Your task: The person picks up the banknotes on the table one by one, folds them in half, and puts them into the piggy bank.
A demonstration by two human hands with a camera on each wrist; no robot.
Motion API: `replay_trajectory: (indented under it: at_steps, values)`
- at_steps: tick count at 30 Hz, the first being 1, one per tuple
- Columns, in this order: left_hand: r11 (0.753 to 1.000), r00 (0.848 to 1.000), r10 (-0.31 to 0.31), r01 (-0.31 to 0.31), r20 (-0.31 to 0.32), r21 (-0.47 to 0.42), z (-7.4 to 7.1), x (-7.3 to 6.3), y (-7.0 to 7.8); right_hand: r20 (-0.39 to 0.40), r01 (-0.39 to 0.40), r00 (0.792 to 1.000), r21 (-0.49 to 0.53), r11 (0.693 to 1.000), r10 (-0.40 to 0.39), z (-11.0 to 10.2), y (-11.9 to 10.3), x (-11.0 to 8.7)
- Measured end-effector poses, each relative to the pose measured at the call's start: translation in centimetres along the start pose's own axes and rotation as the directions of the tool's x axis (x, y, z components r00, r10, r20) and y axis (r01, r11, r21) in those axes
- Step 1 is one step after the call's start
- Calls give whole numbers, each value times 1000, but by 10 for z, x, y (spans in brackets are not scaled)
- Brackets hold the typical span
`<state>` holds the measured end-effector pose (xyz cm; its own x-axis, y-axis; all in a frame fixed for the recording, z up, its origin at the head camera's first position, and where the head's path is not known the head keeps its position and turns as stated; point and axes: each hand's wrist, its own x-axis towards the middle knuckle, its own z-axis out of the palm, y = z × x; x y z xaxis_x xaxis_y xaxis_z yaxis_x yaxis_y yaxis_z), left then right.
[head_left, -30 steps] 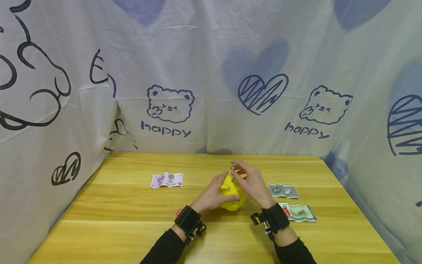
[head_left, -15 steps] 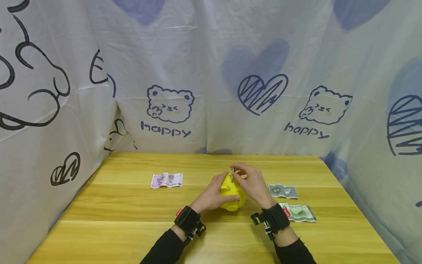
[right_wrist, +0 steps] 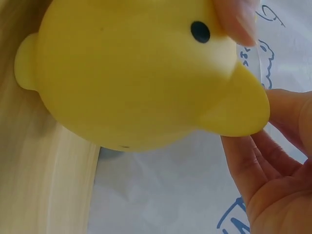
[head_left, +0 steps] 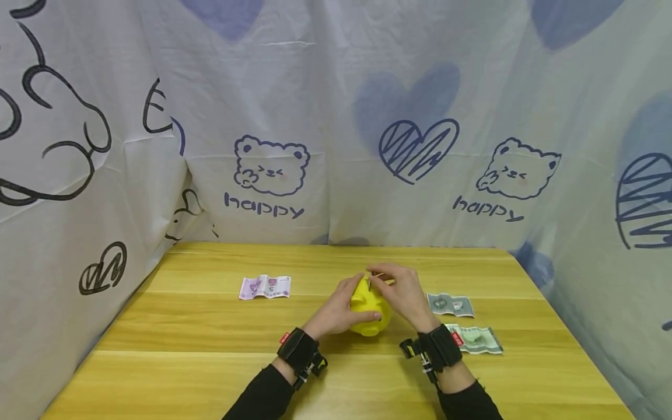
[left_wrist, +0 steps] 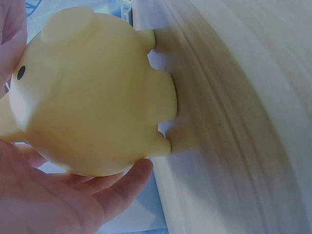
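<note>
A yellow piggy bank (head_left: 370,301) stands on the table with its feet down. My left hand (head_left: 338,309) grips it from the left side, thumb across the front. In the left wrist view its rounded body (left_wrist: 92,102) rests against my fingers. Above the top of the bank, my right hand (head_left: 401,291) pinches a thin folded strip (head_left: 370,284), seemingly a banknote, at the slot; the fingers hide most of it. The right wrist view shows one ear (right_wrist: 239,107) in front of my right fingers, and the strip is hidden there.
A purple banknote (head_left: 265,287) lies to the left on the wooden table (head_left: 184,367). Right of my right hand lie a grey-green banknote (head_left: 450,304) and a green one (head_left: 480,339), the latter partly behind my wrist strap. A patterned curtain (head_left: 346,224) encloses the table's back and sides.
My right fingers have moved down toward the bank's top, and less of the strip shows above it. My left hand and the piggy bank stay in place.
</note>
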<state>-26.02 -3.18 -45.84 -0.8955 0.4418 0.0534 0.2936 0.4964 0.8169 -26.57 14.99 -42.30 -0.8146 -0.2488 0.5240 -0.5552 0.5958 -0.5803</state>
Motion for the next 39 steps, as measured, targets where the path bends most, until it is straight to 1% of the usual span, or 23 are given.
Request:
replay_trajectory:
  at_steps: [9, 12, 18, 29, 39]
  values:
    - [1000, 1000, -9, 9, 4, 3, 0, 0, 0, 10, 7, 1000, -30, 1000, -6, -2, -1, 0]
    - [1000, 1000, -4, 4, 4, -1, 0, 0, -1, 8, 3, 1000, -34, 999, -2, -1, -1, -1]
    - [1000, 1000, 0, 0, 7, -5, 0, 0, 0, 7, 1, 1000, -28, 1000, -1, 0, -1, -1]
    - [1000, 1000, 10, -10, 2, -4, 0, 1, -1, 46, -25, 999, -4, 1000, 25, 0, -2, -1]
    - [1000, 1000, 3, -3, 4, 2, 0, 1, -1, 55, -17, 998, -24, 1000, 18, 0, -1, -1]
